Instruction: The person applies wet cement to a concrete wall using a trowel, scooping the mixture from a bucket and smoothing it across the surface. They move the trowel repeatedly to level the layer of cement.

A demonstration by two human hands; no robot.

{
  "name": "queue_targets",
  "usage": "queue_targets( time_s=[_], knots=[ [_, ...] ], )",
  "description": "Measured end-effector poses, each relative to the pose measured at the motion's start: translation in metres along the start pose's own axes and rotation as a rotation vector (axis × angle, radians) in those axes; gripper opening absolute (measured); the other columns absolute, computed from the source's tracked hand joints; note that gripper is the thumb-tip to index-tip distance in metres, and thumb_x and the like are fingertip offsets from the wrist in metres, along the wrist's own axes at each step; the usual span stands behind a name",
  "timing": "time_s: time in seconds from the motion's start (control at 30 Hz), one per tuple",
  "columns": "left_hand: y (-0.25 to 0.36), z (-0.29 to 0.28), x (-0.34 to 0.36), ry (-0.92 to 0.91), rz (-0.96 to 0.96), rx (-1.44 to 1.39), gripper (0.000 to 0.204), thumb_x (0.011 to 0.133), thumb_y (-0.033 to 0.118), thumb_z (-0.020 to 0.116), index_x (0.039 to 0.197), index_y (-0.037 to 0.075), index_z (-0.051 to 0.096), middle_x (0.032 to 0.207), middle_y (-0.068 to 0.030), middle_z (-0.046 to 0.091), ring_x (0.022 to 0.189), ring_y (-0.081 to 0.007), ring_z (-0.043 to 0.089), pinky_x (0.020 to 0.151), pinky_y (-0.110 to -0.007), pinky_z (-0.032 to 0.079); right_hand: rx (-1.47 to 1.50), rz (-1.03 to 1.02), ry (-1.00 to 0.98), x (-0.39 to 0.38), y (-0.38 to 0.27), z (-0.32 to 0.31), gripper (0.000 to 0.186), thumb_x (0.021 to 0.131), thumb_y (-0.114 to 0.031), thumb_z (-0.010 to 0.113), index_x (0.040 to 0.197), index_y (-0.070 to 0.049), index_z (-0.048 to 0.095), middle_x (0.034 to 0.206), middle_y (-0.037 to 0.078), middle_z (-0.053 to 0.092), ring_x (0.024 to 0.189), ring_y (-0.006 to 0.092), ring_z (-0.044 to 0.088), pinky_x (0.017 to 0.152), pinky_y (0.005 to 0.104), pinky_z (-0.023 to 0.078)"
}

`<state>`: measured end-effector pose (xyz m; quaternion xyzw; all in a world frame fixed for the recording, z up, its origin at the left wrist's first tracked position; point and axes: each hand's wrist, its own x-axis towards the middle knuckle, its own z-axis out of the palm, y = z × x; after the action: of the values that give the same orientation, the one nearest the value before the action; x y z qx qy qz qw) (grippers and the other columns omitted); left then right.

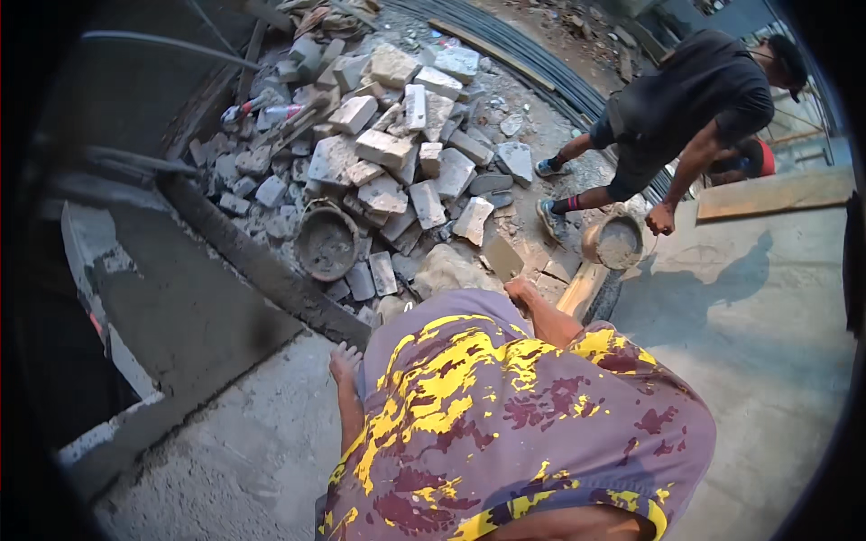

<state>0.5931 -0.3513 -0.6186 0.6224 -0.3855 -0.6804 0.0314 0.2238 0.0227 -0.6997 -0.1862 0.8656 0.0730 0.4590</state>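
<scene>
My left hand (345,362) is beside my patterned shirt (505,397), close to the end of a low mortar-coated ledge (262,281). Its fingers look stretched and hold nothing I can see. My right hand (520,292) is at the front edge of the shirt, near the rubble. Its fingers look curled in, and the shirt partly hides them, so anything inside cannot be made out. Ahead of me stands a mortar-stained bucket (327,242) among broken blocks (383,149). To the right, a co-worker (699,104) bends and grips the handle of another bucket (618,242) holding grey material.
A wooden plank (585,290) lies beside the co-worker's bucket, and a board (776,194) is at the far right. Long grey rods (532,68) run behind the rubble. Smooth grey concrete (767,316) spreads to my right; a grey-plastered surface (180,288) lies left.
</scene>
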Motion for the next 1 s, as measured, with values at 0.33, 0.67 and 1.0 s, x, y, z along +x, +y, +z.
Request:
queue_targets(
  time_s=[0.33,0.67,1.0],
  knots=[
    [0.018,-0.036,-0.078,0.352,0.089,-0.371,0.052,0.095,0.037,0.038,0.136,0.004,0.037,0.123,-0.0211,0.054,0.109,-0.0323,0.056,0.093,-0.042,0.045,-0.045,-0.256,0.022,0.047,-0.036,-0.067,0.015,0.079,-0.018,0.057,0.078,-0.005,0.064,0.069,0.012,0.063,0.059,0.0239,0.062,0.051,0.0391,0.050],
    [0.101,-0.085,-0.156,0.419,0.554,-0.391,0.054,0.094,0.034,0.046,0.135,0.000,0.038,0.126,-0.0218,0.051,0.112,-0.0314,0.054,0.095,-0.040,0.042,0.505,-0.135,0.136,0.023,-0.097,-0.106,0.022,0.076,-0.024,0.060,0.076,-0.002,0.058,0.057,0.010,0.055,0.046,0.0210,0.055,0.043,0.0373,0.046],
    [0.282,-0.136,-0.216,0.540,0.961,-0.087,0.057,0.094,0.037,0.046,0.133,-0.004,0.038,0.126,-0.0216,0.050,0.112,-0.0296,0.054,0.096,-0.039,0.041,-0.361,-0.865,0.473,0.101,-0.181,-0.118,0.026,0.083,-0.020,0.044,0.081,0.000,0.061,0.077,0.026,0.062,0.074,0.0425,0.062,0.062,0.0495,0.048]
  ],
)
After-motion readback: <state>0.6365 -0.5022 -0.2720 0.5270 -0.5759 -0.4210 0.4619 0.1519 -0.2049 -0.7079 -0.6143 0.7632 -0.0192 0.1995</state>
